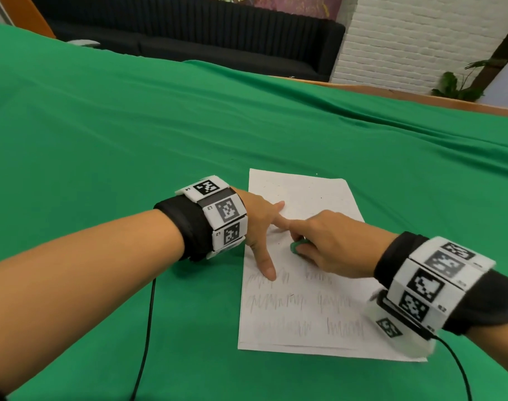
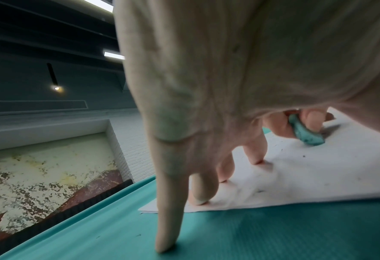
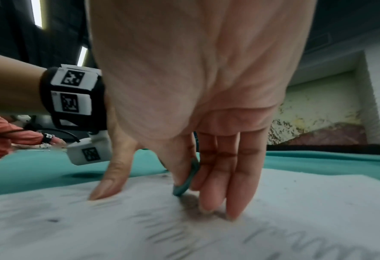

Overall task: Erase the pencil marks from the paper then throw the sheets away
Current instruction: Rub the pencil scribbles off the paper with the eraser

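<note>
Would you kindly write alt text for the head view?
The right hand rubs a green eraser on white paper while the left hand presses it flat on a green cloth; pencil scribbles remain lower down.

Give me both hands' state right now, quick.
Left hand: open, straight fingers pressing the paper flat.
Right hand: closed, pinching the eraser against the paper.
</note>
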